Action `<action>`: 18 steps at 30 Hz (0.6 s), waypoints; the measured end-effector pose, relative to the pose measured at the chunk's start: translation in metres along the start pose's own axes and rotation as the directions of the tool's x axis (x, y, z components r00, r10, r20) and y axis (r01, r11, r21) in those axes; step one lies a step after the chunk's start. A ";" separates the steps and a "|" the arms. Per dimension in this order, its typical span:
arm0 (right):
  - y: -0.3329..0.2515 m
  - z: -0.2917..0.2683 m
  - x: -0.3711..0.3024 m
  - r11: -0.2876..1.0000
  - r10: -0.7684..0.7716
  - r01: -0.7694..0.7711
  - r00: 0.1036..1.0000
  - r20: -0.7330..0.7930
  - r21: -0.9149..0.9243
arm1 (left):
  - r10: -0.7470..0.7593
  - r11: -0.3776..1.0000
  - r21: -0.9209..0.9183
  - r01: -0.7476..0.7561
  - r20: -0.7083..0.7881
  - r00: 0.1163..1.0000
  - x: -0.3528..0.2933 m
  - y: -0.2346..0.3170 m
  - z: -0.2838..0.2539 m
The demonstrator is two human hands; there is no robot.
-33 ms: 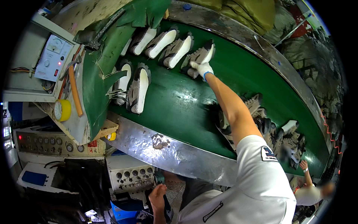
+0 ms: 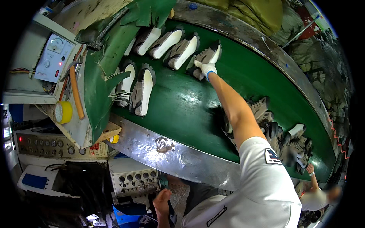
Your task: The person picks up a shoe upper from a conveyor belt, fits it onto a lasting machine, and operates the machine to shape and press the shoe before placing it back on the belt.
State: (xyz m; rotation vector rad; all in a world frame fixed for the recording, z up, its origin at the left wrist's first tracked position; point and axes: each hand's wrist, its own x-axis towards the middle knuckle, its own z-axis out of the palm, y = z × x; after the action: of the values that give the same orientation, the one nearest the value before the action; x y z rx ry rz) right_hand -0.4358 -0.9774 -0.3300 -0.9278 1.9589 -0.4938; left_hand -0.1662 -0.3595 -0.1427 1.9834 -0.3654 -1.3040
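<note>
A white glove covers my right hand (image 2: 208, 69), stretched across the green belt. It rests against the side of a grey-brown shoe upper (image 2: 210, 54) with a white underside and a dark toe; thumb and fingers look spread, though part of them is hidden. To its left lie several similar shoe uppers (image 2: 185, 52) in a slanting row, white undersides showing. A nearer shoe upper (image 2: 145, 91) lies beside another. My left hand (image 2: 161, 202) is bare, low in front of me by a knobbed control panel (image 2: 137, 181). Its fingers curl inward, and what they hold, if anything, is hidden.
A metal edge (image 2: 178, 161) borders the green belt (image 2: 178, 114). Piled shoe uppers (image 2: 292, 146) lie at right, near another person's hand (image 2: 310, 168). Leftward are an orange-handled hammer (image 2: 76, 95), yellow tape (image 2: 63, 112) and a white control box (image 2: 54, 57). Olive sacks (image 2: 254, 15) stand behind.
My right hand has shifted slightly leftward against the shoe upper, which keeps its place beside the others. The whole view has moved slightly. My left hand stays low and curled.
</note>
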 end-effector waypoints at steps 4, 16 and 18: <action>0.012 0.033 0.011 0.994 0.046 -0.015 0.955 -0.293 0.106 | -0.017 0.988 0.153 0.014 0.022 1.000 -0.009 0.010 0.005; 0.097 -0.029 -0.388 0.362 -0.517 -0.591 0.516 0.683 0.720 | 0.224 0.963 -0.115 -0.244 -0.165 0.961 -0.016 0.063 -0.095; 0.092 -0.008 -0.452 0.225 -0.538 -0.814 0.355 0.765 0.536 | 0.282 0.942 -0.124 -0.313 -0.216 0.935 -0.026 0.091 -0.112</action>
State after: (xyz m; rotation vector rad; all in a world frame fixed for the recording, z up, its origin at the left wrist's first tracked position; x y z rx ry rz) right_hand -0.3325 -0.5717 -0.1363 0.1054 0.2374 -0.6726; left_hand -0.0657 -0.3616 -0.0357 1.8206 -0.4353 -0.9095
